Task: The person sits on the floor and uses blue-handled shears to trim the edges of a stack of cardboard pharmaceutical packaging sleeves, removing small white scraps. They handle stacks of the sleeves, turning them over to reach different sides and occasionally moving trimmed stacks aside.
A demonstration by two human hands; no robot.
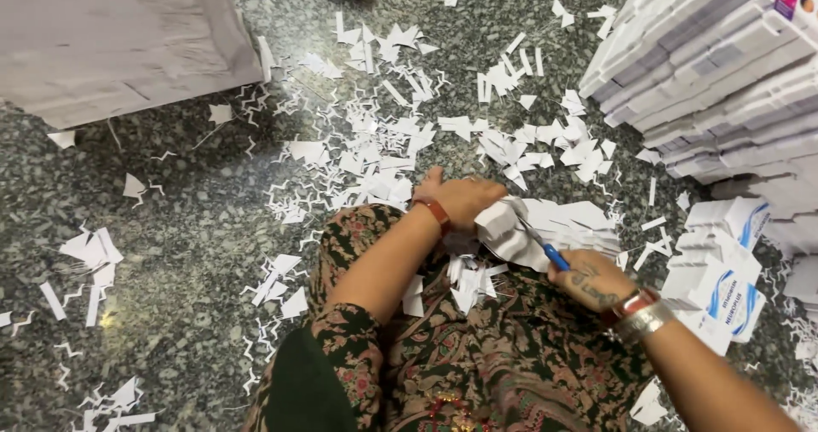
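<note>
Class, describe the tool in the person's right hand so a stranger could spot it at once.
Start at the patterned lap in the lower middle, then follow the right hand with the bangles. It grips scissors with a blue handle, blades in the white folded sheets that the left hand steadies. Nothing else near is blue and metal.

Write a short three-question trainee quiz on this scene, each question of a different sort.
1. True or false: the right hand holds blue-handled scissors.
2. What does the left hand grip? A) a stack of white card sheets B) a cup C) a brush
3. What litters the speckled floor?

Key: 1 true; 2 A; 3 white paper scraps.
</note>
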